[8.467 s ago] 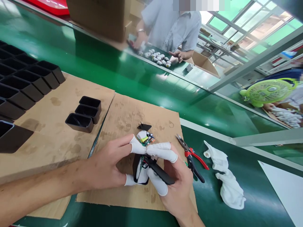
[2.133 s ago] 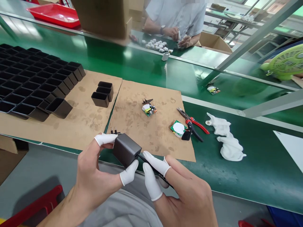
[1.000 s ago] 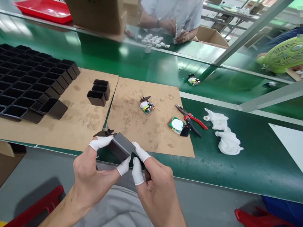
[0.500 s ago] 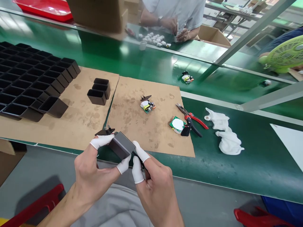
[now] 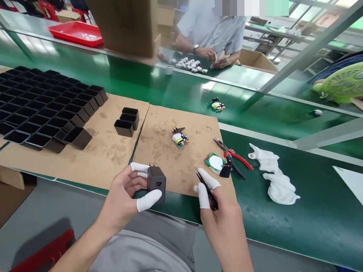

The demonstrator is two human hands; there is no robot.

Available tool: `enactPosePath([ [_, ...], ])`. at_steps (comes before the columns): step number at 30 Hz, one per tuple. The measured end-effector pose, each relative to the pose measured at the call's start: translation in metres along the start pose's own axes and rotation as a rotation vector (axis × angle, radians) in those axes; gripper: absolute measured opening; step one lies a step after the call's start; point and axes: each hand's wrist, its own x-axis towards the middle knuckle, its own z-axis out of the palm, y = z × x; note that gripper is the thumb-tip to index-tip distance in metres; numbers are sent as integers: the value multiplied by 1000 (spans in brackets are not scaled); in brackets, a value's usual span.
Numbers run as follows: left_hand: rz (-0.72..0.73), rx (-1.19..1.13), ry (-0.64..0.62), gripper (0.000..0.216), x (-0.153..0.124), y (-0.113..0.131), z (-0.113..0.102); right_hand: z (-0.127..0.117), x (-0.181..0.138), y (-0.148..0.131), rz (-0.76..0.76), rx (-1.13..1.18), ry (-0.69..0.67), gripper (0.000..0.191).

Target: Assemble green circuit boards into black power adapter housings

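Observation:
White finger cots cover several fingertips of both hands. My left hand [image 5: 124, 198] is closed around a black charger [image 5: 157, 181], its port opening facing me and its plug pins poking up at the far end. To the right, apart from the charger, my right hand [image 5: 222, 211] pinches black tweezers [image 5: 209, 192] pointing up and left. Just beyond the tweezers lies a green circuit board [image 5: 216, 162] with a white pad and a black piece attached. A second circuit board [image 5: 180, 139] with a black plug piece rests on the cardboard [image 5: 159, 158] farther back.
Red-and-black pliers [image 5: 231, 154] and crumpled white cloth pieces [image 5: 279, 185] lie at right. Rows of black open cases [image 5: 51, 113] fill the left, with a few small cases [image 5: 124, 126] nearer the middle. Across the bench, a co-worker [image 5: 211, 41] handles small white parts.
My right hand has moved away from the charger to the right with the tweezers. My left hand has turned the charger so its port end faces me. The view has shifted slightly.

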Motion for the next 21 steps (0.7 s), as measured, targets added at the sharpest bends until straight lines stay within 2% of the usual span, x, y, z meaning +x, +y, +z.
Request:
enactPosePath([
  [5,-42,-15,-64,56,3,8,1,26,22,20,-94,-143,142,39],
  [7,6,22,-32,53,2,6,1,32,18,15,-175,-163,239,32],
  [9,129,157,59,47,1,0,3,37,8,2,-251,-39,264,30],
  [12,441,571,285,43,2,-11,8,48,-9,-25,-271,279,80,43],
  [15,646,829,444,38,6,-21,11,63,-14,-43,-180,396,-41,48],
  [17,664,818,426,36,8,-26,12,72,-12,-46,-87,406,-107,52],
  [21,694,639,238,34,5,-35,7,75,-2,-42,21,390,-209,60],
])
